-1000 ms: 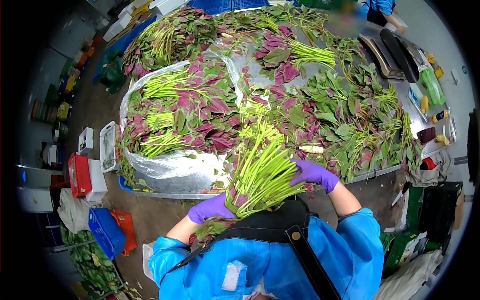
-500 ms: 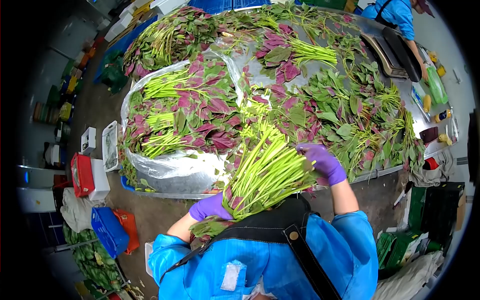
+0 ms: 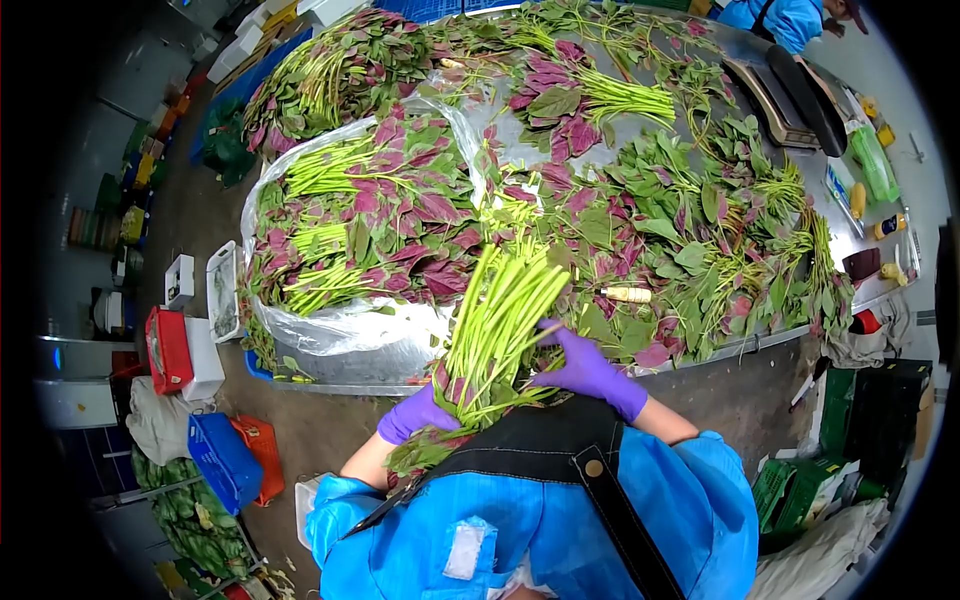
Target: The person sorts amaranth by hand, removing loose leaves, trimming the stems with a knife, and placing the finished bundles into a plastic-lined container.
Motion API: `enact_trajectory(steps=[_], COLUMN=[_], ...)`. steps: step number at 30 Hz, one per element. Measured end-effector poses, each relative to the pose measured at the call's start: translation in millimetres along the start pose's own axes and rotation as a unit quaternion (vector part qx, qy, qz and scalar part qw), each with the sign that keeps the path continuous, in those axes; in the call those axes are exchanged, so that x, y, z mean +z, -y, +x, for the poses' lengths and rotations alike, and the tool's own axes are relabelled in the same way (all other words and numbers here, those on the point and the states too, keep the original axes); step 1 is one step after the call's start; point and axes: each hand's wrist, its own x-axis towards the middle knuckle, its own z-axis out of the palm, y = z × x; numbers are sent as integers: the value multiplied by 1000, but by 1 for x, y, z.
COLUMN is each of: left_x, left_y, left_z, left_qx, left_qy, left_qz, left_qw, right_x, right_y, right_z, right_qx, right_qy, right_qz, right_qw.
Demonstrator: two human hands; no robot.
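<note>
A bunch of red amaranth (image 3: pixel 505 315) stands in front of my chest, pale green stems up and leaves down by my apron. My gloved left hand (image 3: pixel 418 412) is closed round its leafy lower part; some fingers are hidden behind leaves. At the bunch's right side is my gloved right hand (image 3: pixel 590 372), thumb and fingers spread and the fingertips close against the stems. A pale wooden handle (image 3: pixel 627 294) lies on the leaves beyond that hand; what it belongs to is hidden.
On the metal table (image 3: pixel 370 370), a clear plastic bag (image 3: pixel 335 335) holds stacked amaranth bunches. A large leafy pile (image 3: pixel 340 75) lies behind it, and loose amaranth (image 3: pixel 700 250) spreads right. A scale (image 3: pixel 775 100) stands at the far right, near another person in blue (image 3: pixel 790 22).
My right hand has come down and left from the stem ends to the bunch's side, and its fingers have spread. The bunch is more upright. The wooden handle now shows on the leaves.
</note>
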Motion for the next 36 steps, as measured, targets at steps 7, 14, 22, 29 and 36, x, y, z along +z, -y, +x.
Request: enact_trajectory(steps=[7,14,22,29,36], left_x=[0,19,27,31,31], left_y=[1,-54,-62,-73,-78], left_z=[-1,35,59,58,85], left_qx=[11,-37,-117,-126,-142], left_qy=[0,143,299,298,347], left_qz=[4,233,303,352,342], left_qw=[1000,961,897,878,862], right_x=[-56,-124,-84,-143,-49], right_y=[-74,19,-19,-81,1], right_z=[13,52,71,63,68], right_qx=[211,64,19,106,12], right_qy=[-212,-56,498,293,577], right_qz=[350,112,166,-347,270], right_qw=[888,990,851,884,771])
